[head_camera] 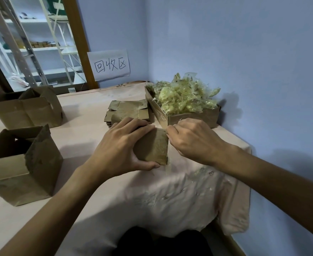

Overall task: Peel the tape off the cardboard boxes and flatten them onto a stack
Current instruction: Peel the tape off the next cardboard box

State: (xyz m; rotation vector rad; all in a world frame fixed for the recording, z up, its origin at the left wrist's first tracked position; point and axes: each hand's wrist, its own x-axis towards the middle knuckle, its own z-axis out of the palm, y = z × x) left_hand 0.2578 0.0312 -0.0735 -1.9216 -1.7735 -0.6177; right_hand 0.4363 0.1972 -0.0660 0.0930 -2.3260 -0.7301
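Open boxes (25,109): two. Held box (152,146): one. Flattened stack (128,109): one, sheet count unclear. Tape-filled box (192,117): one.

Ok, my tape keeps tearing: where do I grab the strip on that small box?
Probably take the strip by its lifted end, top right of the small box, from the right: it runs down that edge, and the left hand covers the other side.

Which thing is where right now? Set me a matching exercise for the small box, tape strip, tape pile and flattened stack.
1 small box
2 tape strip
3 tape pile
4 flattened stack

A in the cardboard tray
B pinched by the right hand
C gripped by the left hand
D on the table, left of the tray

Pairs: 1-C, 2-B, 3-A, 4-D
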